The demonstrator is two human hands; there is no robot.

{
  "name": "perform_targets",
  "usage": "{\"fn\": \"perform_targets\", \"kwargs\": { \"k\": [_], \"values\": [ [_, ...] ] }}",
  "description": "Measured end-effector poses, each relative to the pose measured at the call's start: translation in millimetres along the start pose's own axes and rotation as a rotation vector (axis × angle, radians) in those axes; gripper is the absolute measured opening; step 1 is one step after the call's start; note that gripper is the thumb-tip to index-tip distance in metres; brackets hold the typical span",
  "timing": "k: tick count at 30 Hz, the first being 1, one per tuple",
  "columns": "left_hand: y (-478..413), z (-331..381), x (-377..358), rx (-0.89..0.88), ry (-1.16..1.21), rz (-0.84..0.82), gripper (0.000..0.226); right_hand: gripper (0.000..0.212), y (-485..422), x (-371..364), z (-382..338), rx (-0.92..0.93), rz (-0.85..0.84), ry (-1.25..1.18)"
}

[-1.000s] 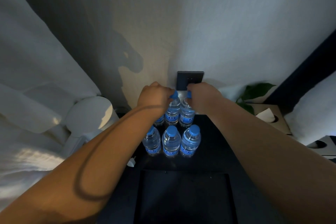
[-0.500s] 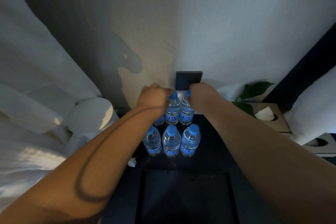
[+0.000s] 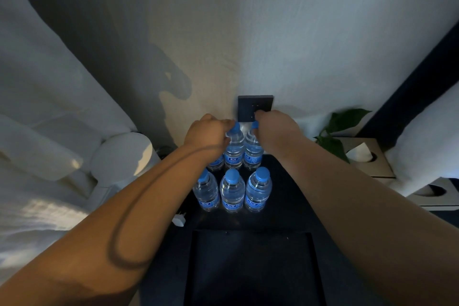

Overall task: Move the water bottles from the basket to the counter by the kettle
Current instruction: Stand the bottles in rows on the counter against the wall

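Observation:
Several clear water bottles with blue caps stand on a dark counter (image 3: 293, 208) against the wall. The front row holds three bottles (image 3: 232, 191). Behind them, my left hand (image 3: 208, 131) grips the cap of the back middle bottle (image 3: 234, 149). My right hand (image 3: 275, 129) pinches the cap of the back right bottle (image 3: 252, 153). Both bottles are upright with their bases hidden behind the front row. Another bottle (image 3: 215, 163) shows partly under my left wrist.
A white rounded kettle-like object (image 3: 121, 154) stands left of the counter, with a white plug (image 3: 178, 218) by the counter's edge. A dark wall socket (image 3: 255, 107) sits behind the bottles. A plant (image 3: 340, 126) and a tissue box (image 3: 365, 156) are right. A dark rectangular tray (image 3: 250, 268) lies nearer me.

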State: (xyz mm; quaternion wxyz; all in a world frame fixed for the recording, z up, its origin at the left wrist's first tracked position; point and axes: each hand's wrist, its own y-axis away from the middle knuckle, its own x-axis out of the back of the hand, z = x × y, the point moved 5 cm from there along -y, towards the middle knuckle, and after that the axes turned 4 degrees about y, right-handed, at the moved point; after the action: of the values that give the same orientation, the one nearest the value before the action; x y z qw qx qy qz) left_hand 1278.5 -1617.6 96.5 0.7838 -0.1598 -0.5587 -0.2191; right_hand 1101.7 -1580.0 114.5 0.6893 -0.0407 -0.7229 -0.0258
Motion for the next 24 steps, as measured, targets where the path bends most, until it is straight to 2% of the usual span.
{"fn": "perform_targets", "kwargs": {
  "k": [4, 12, 17, 24],
  "values": [
    [-0.3, 0.6, 1.3, -0.002, -0.014, -0.007, 0.057, 0.028, -3.7, 3.2, -2.6, -0.048, -0.054, -0.008],
    [5.1, 3.6, 3.4, -0.025, -0.013, 0.009, 0.056, 0.015, 4.7, -2.8, 2.3, 0.005, -0.020, 0.019],
    [5.9, 4.2, 4.3, -0.011, 0.003, -0.002, 0.058, 0.010, 0.0, 0.0, -0.7, -0.035, -0.086, 0.033],
    [8.9, 3.9, 4.8, 0.001, 0.045, -0.009, 0.058, 0.022, 1.3, 2.6, -3.0, -0.068, -0.053, 0.019]
  ]
}}
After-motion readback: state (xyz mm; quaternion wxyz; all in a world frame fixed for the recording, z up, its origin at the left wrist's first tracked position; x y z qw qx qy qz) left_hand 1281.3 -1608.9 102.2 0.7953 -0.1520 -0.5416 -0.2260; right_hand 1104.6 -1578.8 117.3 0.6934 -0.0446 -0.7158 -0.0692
